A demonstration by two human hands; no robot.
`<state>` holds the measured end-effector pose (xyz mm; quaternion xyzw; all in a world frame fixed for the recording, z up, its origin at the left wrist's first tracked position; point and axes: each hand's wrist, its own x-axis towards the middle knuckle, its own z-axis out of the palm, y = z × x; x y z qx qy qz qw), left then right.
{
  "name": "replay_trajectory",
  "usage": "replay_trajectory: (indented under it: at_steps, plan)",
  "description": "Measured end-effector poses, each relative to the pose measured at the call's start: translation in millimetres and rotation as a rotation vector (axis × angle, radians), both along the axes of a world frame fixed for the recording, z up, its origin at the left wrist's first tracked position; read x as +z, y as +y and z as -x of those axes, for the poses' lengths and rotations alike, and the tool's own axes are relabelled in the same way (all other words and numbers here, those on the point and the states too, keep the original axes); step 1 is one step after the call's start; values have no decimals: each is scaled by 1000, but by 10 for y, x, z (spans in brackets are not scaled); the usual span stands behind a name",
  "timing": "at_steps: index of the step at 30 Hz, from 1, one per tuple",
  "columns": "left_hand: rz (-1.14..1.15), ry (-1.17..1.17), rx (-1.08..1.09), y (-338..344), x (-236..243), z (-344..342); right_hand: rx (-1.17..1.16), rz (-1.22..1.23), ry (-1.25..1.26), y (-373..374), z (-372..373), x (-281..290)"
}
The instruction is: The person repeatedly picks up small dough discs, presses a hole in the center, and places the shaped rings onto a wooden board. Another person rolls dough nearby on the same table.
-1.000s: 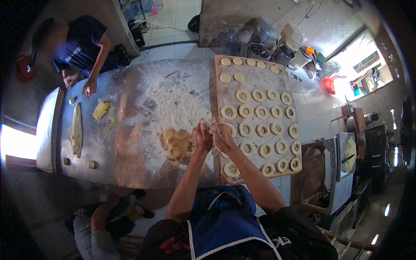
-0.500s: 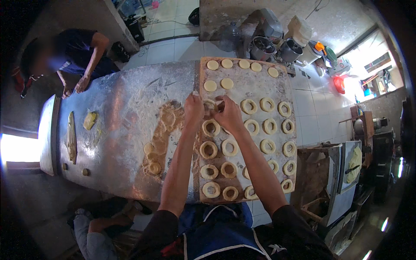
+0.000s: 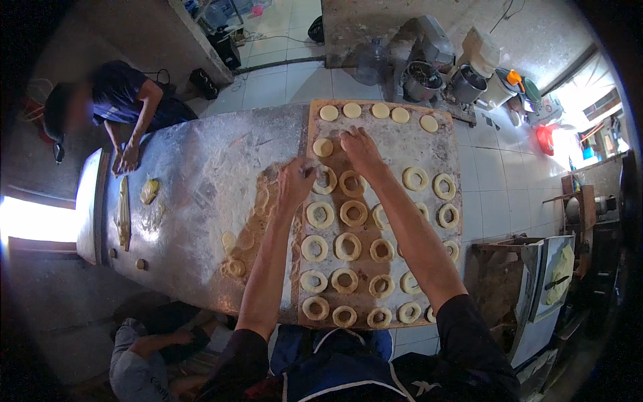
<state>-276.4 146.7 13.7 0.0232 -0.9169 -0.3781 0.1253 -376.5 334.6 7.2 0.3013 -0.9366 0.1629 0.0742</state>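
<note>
My left hand [image 3: 293,182] is at the board's left edge, beside the upper-left dough ring [image 3: 315,191]. Its fingers are curled, with a small greyish thing at their tips too blurred to name. My right hand [image 3: 362,153] reaches over the upper part of the floured board [image 3: 395,147], fingers bent together and pointing down; what lies under them is hidden. A flat dough disc [image 3: 323,147] sits just left of those fingertips. Nearer me are rows of dough rings [image 3: 347,246], some covered by my right forearm. More dough discs [image 3: 380,110] line the board's far edge.
A floured metal table [image 3: 194,174] extends left, with dough scraps [image 3: 228,241], a yellowish lump [image 3: 149,191] and a long wrapped strip [image 3: 123,214]. Another person [image 3: 134,100] leans on its far left end; someone sits [image 3: 144,355] at lower left. Mixers [image 3: 429,60] stand behind.
My hands have separated from the ring they held between them; a ring now lies there. My right hand has moved away from me, over the second row's right disc. The whole view has shifted slightly.
</note>
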Motion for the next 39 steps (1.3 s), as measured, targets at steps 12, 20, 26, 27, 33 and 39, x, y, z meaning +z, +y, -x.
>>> replay_trajectory:
  at_steps: [12,20,26,27,33,39]
  plan:
    - [-269,49,11,-51,157,-99,-5,572,-440,-50,-506,377]
    - [253,-7,531,-957,250,-2327,114,309,-484,-1818,-2018,79]
    - [-268,11,456,-1168,118,-2542,83,56,-378,-2025,-2218,57]
    - [-371,-18,446,-1197,101,-2523,71,211,-513,-1967,-2254,81]
    - [-859,-71,131,-1404,111,-2510,-168,835,-803,-1922,-2801,354]
    - [-1203,13,67,-1468,192,-2540,-41,912,-719,-2047,-3129,687]
